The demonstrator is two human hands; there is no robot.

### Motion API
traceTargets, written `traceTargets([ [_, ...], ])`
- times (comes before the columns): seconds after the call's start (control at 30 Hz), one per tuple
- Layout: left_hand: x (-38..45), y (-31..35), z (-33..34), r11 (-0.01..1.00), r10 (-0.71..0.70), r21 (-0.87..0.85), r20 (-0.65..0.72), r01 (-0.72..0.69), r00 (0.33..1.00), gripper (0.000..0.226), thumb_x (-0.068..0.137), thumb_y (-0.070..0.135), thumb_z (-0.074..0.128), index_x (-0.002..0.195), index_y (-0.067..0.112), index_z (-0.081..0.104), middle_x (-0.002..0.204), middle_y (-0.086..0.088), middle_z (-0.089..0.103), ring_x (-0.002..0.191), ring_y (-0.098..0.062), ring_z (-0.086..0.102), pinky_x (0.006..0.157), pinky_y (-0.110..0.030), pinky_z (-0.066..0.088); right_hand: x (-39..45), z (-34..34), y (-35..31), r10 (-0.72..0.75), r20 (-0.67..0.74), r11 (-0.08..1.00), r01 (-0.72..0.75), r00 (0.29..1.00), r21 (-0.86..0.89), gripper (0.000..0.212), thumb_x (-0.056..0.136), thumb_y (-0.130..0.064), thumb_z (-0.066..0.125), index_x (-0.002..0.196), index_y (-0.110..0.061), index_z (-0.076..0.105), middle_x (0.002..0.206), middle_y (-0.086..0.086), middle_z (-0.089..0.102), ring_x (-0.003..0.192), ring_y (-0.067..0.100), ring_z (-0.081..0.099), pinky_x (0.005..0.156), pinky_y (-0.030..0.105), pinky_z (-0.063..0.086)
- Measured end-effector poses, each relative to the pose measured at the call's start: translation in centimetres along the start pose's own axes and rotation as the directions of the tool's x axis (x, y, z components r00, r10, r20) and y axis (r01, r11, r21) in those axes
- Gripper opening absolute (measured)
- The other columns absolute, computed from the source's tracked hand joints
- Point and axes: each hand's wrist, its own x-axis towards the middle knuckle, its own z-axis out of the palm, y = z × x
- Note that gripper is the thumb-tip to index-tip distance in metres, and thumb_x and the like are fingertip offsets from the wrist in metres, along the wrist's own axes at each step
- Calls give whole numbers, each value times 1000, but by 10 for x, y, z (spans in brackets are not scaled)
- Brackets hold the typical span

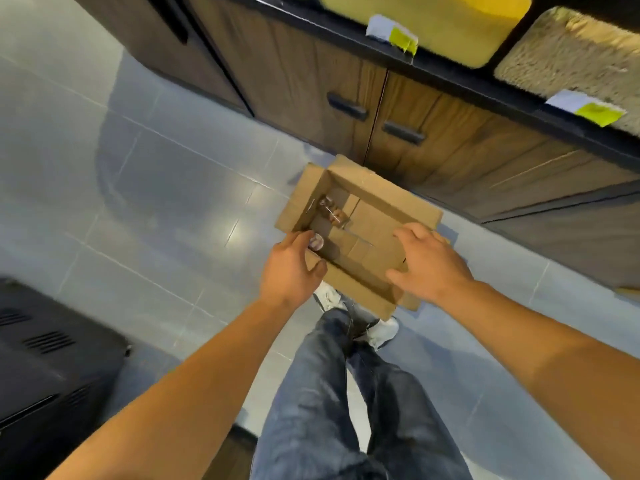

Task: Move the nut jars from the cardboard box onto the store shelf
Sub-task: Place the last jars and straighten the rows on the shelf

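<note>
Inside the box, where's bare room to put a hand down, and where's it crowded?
The cardboard box floor is bare across its middle and right, between the far wall and the right hand. It is crowded at the left end: two jars lie there, and the left hand holds another jar at the near-left corner.
</note>
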Motion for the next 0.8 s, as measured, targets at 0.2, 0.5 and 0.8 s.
traceTargets([
  [0.2,61,-61,56,986,-133,-86,80,139,988,58,83,27,68,138,20,50,137,-5,52,119,-28,52,96,-35,45,100,41,3,-3,102,999,7,995,-48,69,88,-43,59,147,-20,31,147,1,31,132,26,34,98,40,43],
  [0.5,148,-136,183,958,-268,-55,175,281,947,67,84,30,67,145,20,41,139,-7,48,117,-30,52,92,-39,48,239,154,41,-132,227,983,157,965,-96,65,85,-39,63,142,-21,38,138,3,41,124,26,43,95,35,43],
  [0.8,274,-187,325,941,-336,27,172,337,926,66,79,43,72,136,23,45,134,-4,48,126,-29,45,102,-43,44,393,271,105,-231,260,962,261,937,-84,66,86,-31,64,145,-22,35,144,0,37,130,22,39,106,34,36],
])
